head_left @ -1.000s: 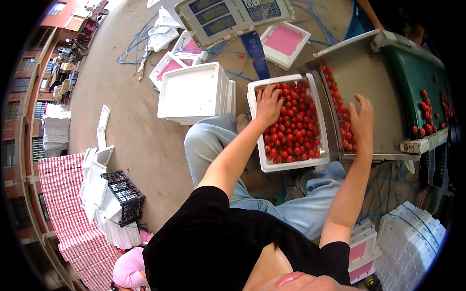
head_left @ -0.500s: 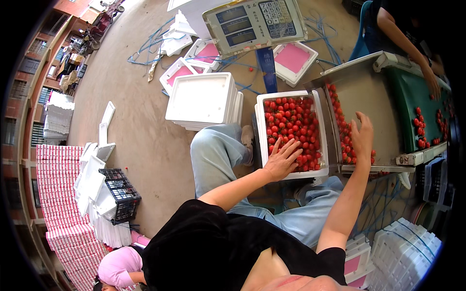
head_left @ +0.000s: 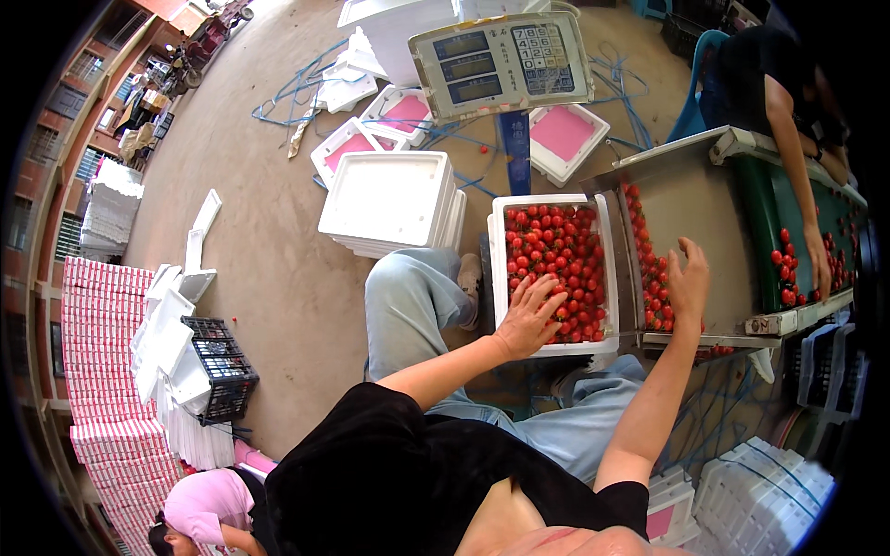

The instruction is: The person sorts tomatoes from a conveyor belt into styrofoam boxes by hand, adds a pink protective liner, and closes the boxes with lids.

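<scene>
In the head view, my left hand (head_left: 530, 318) lies palm down with its fingers apart and slightly bent, the fingertips touching the small, round red tomatoes (head_left: 554, 243) in the rectangular white foam box (head_left: 498, 296). It is unclenched; whether a tomato sits under the palm I cannot tell. The tomatoes spread out ahead of the fingertips and to their right, filling the box, whose near rim is just below my wrist.

My right hand (head_left: 688, 284) is released, the fingers raised and loosely curved, with a gap between thumb and forefinger and nothing visible in it. It is over the near part of the shallow grey metal tray (head_left: 700, 195), just right of the row of red tomatoes (head_left: 653, 269) along the tray's left edge. Further right, a co-worker's hand (head_left: 820, 273) reaches down to the green belt (head_left: 756, 222).
</scene>
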`<state>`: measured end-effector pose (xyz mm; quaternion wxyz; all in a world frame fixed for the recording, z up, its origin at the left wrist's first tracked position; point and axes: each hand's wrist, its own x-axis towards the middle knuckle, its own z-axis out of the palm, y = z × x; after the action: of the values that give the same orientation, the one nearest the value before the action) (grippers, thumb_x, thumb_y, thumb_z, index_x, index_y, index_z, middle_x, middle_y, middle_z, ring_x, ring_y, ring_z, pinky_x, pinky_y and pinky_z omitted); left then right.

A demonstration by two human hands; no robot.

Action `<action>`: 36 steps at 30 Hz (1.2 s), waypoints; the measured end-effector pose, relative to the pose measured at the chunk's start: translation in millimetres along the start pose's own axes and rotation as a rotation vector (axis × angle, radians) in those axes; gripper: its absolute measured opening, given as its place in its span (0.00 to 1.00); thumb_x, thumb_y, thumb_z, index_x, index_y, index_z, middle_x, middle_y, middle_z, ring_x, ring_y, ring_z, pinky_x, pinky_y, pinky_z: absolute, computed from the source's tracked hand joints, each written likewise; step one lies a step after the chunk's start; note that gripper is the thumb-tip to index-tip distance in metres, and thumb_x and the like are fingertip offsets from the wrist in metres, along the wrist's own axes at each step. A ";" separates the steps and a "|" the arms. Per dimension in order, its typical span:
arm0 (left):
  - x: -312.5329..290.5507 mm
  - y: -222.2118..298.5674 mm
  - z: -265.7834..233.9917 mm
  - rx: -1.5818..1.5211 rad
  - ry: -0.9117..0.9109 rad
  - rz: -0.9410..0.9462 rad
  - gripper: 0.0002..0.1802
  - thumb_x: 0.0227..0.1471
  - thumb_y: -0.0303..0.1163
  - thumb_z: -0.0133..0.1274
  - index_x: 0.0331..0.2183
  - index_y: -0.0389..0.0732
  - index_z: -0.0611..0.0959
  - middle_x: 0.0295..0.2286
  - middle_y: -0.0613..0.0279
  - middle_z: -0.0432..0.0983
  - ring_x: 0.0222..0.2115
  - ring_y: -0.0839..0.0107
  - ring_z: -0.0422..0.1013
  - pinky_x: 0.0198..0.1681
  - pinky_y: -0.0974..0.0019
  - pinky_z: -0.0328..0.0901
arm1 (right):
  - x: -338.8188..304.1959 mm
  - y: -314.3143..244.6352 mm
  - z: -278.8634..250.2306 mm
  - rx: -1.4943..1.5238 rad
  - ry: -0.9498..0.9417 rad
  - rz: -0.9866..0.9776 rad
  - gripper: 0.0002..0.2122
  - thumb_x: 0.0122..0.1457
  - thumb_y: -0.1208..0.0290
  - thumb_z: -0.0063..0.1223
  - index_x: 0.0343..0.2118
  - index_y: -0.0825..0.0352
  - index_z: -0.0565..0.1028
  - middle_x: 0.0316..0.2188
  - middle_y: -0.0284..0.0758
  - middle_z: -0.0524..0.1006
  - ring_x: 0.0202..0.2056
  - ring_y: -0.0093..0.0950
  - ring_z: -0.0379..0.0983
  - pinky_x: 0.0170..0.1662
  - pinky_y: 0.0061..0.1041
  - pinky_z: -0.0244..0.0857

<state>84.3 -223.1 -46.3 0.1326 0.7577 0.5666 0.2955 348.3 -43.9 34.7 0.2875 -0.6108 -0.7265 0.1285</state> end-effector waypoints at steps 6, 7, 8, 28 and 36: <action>16.0 8.8 5.6 -0.061 -0.060 0.068 0.32 0.50 0.35 0.59 0.56 0.44 0.70 0.58 0.49 0.58 0.64 0.50 0.50 0.67 0.44 0.41 | 2.5 -2.6 -7.1 -0.008 0.043 0.005 0.14 0.60 0.71 0.53 0.48 0.70 0.74 0.46 0.44 0.76 0.50 0.43 0.71 0.53 0.37 0.64; 26.0 17.2 11.4 -0.079 -0.073 0.095 0.32 0.49 0.34 0.59 0.56 0.44 0.71 0.58 0.49 0.58 0.64 0.50 0.50 0.67 0.44 0.41 | 2.0 3.1 -21.8 -0.015 0.079 -0.028 0.14 0.60 0.72 0.53 0.48 0.70 0.74 0.46 0.44 0.76 0.50 0.43 0.70 0.53 0.37 0.64; 32.6 26.7 17.6 -0.105 -0.100 0.127 0.32 0.49 0.33 0.59 0.56 0.44 0.71 0.58 0.49 0.58 0.64 0.50 0.50 0.67 0.44 0.41 | -0.1 4.6 -37.8 -0.029 0.114 -0.044 0.14 0.59 0.72 0.54 0.48 0.70 0.74 0.46 0.44 0.76 0.50 0.44 0.70 0.53 0.37 0.64; -1.0 182.2 79.7 -0.512 -0.166 0.725 0.33 0.44 0.40 0.61 0.51 0.40 0.70 0.47 0.43 0.71 0.47 0.48 0.72 0.57 0.48 0.57 | -463.1 275.5 154.5 -0.137 -0.149 1.201 0.18 0.50 0.60 0.61 0.35 0.71 0.78 0.37 0.50 0.78 0.43 0.47 0.75 0.49 0.43 0.68; 1.7 179.4 89.2 -0.504 -0.177 0.708 0.29 0.40 0.35 0.60 0.45 0.40 0.71 0.42 0.46 0.75 0.42 0.52 0.76 0.55 0.51 0.58 | -457.1 311.9 195.9 -0.317 -0.287 0.858 0.17 0.52 0.57 0.56 0.31 0.70 0.78 0.38 0.50 0.77 0.43 0.48 0.73 0.47 0.47 0.65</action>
<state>277.9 -267.5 -20.2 0.2521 0.8714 0.1688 0.3856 529.9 -382.2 -409.2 0.0088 -0.8680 -0.4518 0.2061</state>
